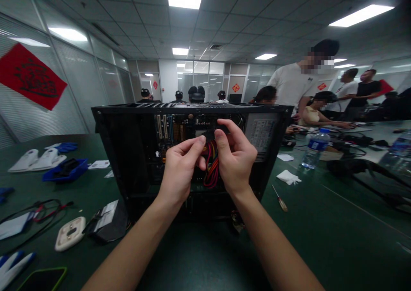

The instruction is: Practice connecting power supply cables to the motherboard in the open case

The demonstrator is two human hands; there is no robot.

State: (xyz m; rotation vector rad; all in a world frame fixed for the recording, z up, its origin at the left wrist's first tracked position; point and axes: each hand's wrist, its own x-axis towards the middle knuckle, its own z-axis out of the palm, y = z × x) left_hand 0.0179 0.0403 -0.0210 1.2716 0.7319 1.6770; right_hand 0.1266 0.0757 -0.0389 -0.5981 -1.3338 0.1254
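An open black computer case point(111, 154) stands in front of me on a green table, its side off and the motherboard point(180, 130) showing. A bundle of red, yellow and black power cables point(211, 175) hangs in a loop before the case, between my hands. My left hand point(181, 164) is closed in a pinch at the bundle's upper left. On its right side, my right hand point(236, 158) closes thumb and bent fingers around the upper part. Something dark between the fingertips is too blurred to name. The power supply point(261, 132) with its label sits at the case's right.
To the right lie a screwdriver point(280, 199), a crumpled tissue point(289, 177) and a water bottle point(316, 147). On the left are a blue tray point(66, 171), white gloves point(35, 160), a beige square object point(70, 233) and a black bag point(109, 222). Co-workers are at tables behind.
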